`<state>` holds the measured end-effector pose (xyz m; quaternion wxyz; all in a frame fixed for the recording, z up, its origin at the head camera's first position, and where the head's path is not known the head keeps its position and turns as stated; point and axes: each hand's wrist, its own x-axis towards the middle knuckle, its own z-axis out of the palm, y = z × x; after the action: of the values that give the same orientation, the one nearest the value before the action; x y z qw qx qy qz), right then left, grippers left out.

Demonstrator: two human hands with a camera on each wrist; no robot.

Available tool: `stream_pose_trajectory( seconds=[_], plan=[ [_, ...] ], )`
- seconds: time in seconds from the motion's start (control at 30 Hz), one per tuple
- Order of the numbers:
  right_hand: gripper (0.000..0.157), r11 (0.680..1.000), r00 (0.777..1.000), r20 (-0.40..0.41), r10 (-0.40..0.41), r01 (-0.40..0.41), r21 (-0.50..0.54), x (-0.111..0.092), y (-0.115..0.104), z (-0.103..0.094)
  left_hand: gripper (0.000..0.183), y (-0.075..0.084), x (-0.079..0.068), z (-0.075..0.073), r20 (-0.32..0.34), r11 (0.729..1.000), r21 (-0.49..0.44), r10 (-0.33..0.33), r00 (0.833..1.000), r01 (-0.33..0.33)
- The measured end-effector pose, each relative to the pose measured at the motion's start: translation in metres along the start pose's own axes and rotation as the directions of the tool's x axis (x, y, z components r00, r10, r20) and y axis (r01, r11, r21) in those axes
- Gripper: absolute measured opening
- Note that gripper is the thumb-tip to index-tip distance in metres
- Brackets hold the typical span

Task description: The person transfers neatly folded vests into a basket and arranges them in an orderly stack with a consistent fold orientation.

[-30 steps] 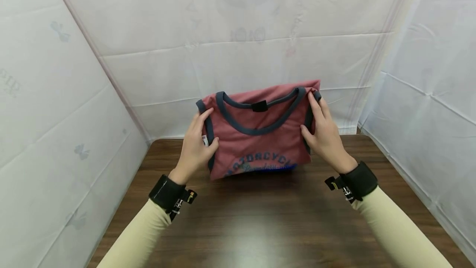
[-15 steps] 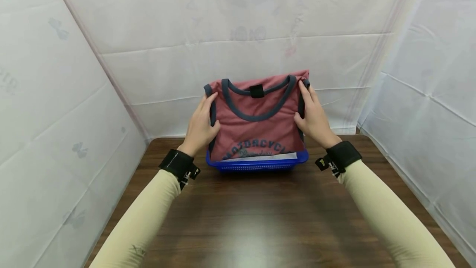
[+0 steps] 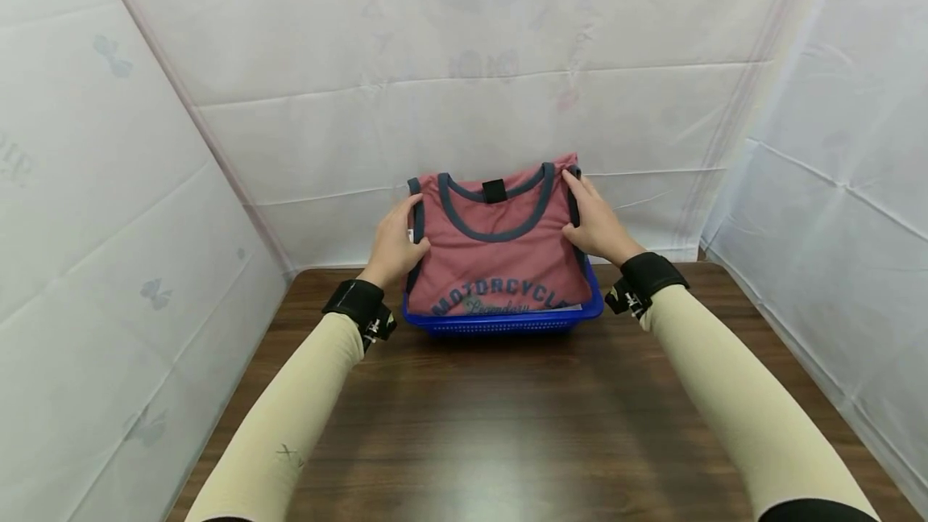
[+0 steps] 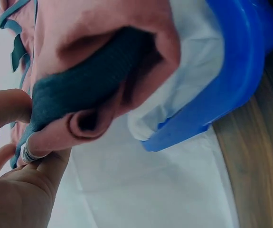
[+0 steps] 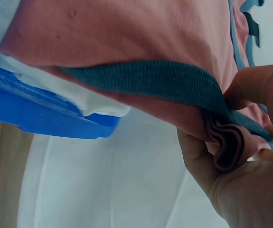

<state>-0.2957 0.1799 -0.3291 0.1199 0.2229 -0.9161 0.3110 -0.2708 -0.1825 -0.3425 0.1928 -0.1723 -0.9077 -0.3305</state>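
A folded pink-red T-shirt (image 3: 500,264) with dark blue-grey trim, a black neck label and "MOTORCYCLE" lettering slants over a blue plastic basket (image 3: 500,325). Its lower end lies within the basket's front rim, while the collar end is raised at the back. My left hand (image 3: 395,244) grips the left folded edge, thumb on top and fingers beneath, as the left wrist view shows. On the opposite edge, my right hand (image 3: 598,224) pinches the rolled fold the same way. White cloth (image 5: 74,90) lies in the basket under the shirt.
The basket stands on a dark brown wooden table (image 3: 493,425), near its back edge. White printed sheets (image 3: 464,47) hang behind and along both sides. Each wrist wears a black strap (image 3: 652,272).
Both hands have carried the shirt from in front of and over the basket back onto it. The shirt's lower end has come down inside the rim, and the collar end has dropped slightly.
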Motion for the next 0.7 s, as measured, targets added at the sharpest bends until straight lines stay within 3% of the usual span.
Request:
stream_pose_trajectory(
  seconds=[0.27, 0.53, 0.7],
  plan=[
    [0.092, 0.998, 0.992, 0.109, 0.062, -0.062, 0.0, 0.004, 0.017, 0.018, 0.057, -0.015, -0.005, 0.019, 0.011, 0.999, 0.01, -0.045, 0.999, 0.045],
    [0.09, 0.994, 0.984, 0.135, 0.114, -0.113, -0.012, -0.001, 0.029, 0.04, 0.046, -0.023, -0.014, 0.037, 0.069, 0.99, -0.019, -0.141, 0.988, 0.143],
    [0.089, 0.994, 0.981, 0.158, 0.114, -0.112, -0.02, -0.004, 0.036, 0.049, 0.042, -0.026, -0.018, 0.043, 0.083, 0.987, -0.017, -0.159, 0.984, 0.161]
  ],
)
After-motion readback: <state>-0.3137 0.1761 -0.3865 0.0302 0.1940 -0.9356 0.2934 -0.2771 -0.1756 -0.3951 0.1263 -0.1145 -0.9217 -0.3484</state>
